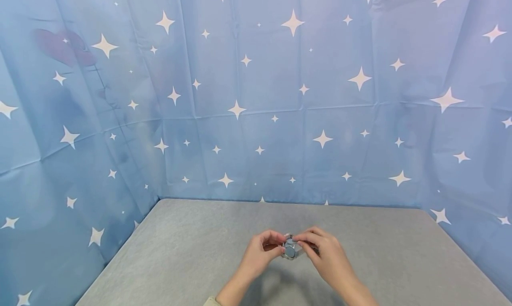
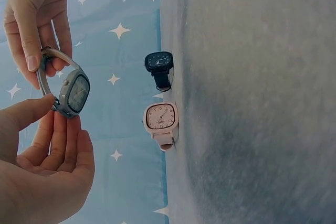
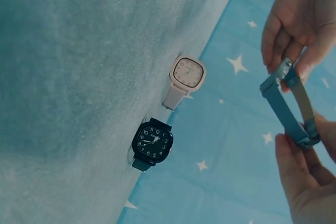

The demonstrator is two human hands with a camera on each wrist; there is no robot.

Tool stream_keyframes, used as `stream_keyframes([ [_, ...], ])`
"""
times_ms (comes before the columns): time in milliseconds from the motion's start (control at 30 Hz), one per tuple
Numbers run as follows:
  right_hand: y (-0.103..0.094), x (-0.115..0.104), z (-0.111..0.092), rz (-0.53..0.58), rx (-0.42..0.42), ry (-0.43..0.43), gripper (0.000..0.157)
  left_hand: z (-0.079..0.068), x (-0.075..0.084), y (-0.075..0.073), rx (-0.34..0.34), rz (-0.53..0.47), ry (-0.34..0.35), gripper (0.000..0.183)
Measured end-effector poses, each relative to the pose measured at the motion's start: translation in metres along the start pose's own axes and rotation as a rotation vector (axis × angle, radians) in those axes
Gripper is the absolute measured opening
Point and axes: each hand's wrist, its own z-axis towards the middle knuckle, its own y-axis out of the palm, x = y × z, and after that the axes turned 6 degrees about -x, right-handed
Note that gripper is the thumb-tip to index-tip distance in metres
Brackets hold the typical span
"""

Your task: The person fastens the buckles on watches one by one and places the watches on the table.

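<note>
A blue-grey wristwatch (image 1: 290, 249) is held up between both hands over the table. My left hand (image 1: 258, 252) pinches it at the case, thumb on one side and fingertips on the other. My right hand (image 1: 326, 255) pinches the far part of its strap between thumb and fingers. In the left wrist view the square case of the wristwatch (image 2: 77, 94) faces sideways, its strap curving round in a loop. In the right wrist view the looped strap (image 3: 282, 109) stretches between the two hands.
A pink watch (image 2: 161, 116) and a black watch (image 2: 158, 62) rest side by side on the grey tabletop (image 1: 192, 248); neither shows in the head view. A blue curtain (image 1: 272, 74) with white stars hangs behind the table and along its sides.
</note>
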Motion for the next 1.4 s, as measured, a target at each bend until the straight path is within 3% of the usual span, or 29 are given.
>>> stream_keyframes([
  [700,0.0004,0.0001,0.0,-0.031,-0.021,-0.029,0.02,-0.0006,0.0016,0.0036,-0.01,0.003,0.03,0.018],
  [1400,0.001,0.0016,-0.0001,-0.05,-0.062,-0.063,0.017,-0.0016,0.0046,0.0079,-0.029,0.005,0.019,0.016],
])
